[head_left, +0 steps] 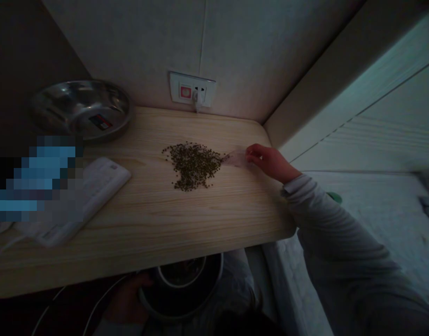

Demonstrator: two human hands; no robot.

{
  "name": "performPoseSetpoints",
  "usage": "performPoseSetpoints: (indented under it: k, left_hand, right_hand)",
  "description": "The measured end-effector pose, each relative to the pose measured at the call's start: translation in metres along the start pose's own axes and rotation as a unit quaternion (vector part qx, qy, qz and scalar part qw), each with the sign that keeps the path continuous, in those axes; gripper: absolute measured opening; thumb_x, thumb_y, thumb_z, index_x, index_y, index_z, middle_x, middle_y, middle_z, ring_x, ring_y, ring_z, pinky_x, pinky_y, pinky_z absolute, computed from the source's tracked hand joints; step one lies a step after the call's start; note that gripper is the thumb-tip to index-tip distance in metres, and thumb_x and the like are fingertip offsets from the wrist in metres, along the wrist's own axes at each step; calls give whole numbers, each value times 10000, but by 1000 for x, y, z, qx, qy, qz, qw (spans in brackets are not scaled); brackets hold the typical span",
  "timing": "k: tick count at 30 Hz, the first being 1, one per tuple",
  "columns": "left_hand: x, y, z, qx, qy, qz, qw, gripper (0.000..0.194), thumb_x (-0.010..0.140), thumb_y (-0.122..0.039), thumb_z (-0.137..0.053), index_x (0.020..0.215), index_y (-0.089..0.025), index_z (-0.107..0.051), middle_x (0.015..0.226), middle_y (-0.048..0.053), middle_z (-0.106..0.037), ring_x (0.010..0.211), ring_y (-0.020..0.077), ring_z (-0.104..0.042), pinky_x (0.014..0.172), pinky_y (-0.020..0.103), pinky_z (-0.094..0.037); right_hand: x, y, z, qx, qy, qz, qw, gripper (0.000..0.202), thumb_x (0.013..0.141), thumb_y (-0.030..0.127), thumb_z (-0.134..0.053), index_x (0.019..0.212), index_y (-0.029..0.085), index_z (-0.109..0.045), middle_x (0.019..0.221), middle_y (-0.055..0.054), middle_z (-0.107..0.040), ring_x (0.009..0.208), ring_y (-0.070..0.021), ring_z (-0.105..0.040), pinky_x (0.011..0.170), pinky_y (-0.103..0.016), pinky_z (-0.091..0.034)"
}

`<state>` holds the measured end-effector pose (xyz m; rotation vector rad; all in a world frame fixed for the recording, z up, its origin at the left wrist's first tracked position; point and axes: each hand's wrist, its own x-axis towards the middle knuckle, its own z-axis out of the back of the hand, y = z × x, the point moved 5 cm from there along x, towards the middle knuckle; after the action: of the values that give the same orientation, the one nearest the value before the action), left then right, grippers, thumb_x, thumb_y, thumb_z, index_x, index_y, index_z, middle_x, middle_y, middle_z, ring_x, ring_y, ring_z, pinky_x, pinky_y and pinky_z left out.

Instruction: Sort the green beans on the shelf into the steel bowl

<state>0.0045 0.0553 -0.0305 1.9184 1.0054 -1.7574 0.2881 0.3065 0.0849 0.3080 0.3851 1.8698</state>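
Observation:
Many small dark green-brown beans or seeds [193, 165] lie spread on the light wooden table [148, 224]. My right hand [263, 161] is closed on a clear, thin plastic piece [234, 158], whose left end meets the right edge of the pile. Below the table's front edge, in shadow, my left hand [130, 296] grips the left rim of a dark round pot [179, 305]. Inside the pot a lighter ring shows, and its contents are too dim to make out.
A shiny steel basin [85, 109] stands at the table's back left. In front of it lies a white power strip [92, 196], partly covered by a blurred bluish patch. A wall socket [192, 91] holds a plug. White cables hang below the table.

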Motion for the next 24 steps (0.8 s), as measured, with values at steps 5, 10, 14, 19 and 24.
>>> performPoseSetpoints:
  k: [5,10,14,19,24]
  left_hand:
    - [-1,-5,-1,17,-22,10,1000,239,504,3,-491,537,-192,-626,577,15,-686,772,293,-623,649,420,-523]
    - [0,-2,-3,22,-22,40,999,239,485,8,-463,486,-178,-612,502,22,-660,733,288,-630,640,414,-521]
    - [0,-3,-5,13,-12,23,1000,241,486,7,-447,479,-161,-620,539,36,-670,721,274,-631,644,404,-518]
    - [0,-7,-5,16,-15,-27,999,259,466,26,-442,458,-167,-615,516,14,-659,701,247,-633,628,362,-519]
    - [0,-6,-1,4,4,2,1000,231,471,11,-452,454,-154,-612,560,46,-673,709,265,-630,627,384,-515]
  right_hand:
    - [-11,5,-2,99,10,12,995,149,752,281,-462,813,161,-525,684,-12,-571,624,-112,-495,597,-234,-375]
    - [-25,23,-11,171,24,35,984,170,757,318,-473,819,165,-512,688,-7,-543,636,-114,-491,583,-237,-382]
    - [-32,47,-20,204,22,39,978,173,779,321,-453,857,175,-503,695,-6,-535,630,-111,-488,567,-231,-379]
    - [-31,81,-35,186,10,63,980,170,797,292,-429,891,170,-500,688,0,-529,605,-98,-478,555,-214,-369]
    - [-23,107,-51,155,12,91,984,166,804,268,-420,897,158,-503,691,-3,-551,607,-99,-489,564,-209,-364]
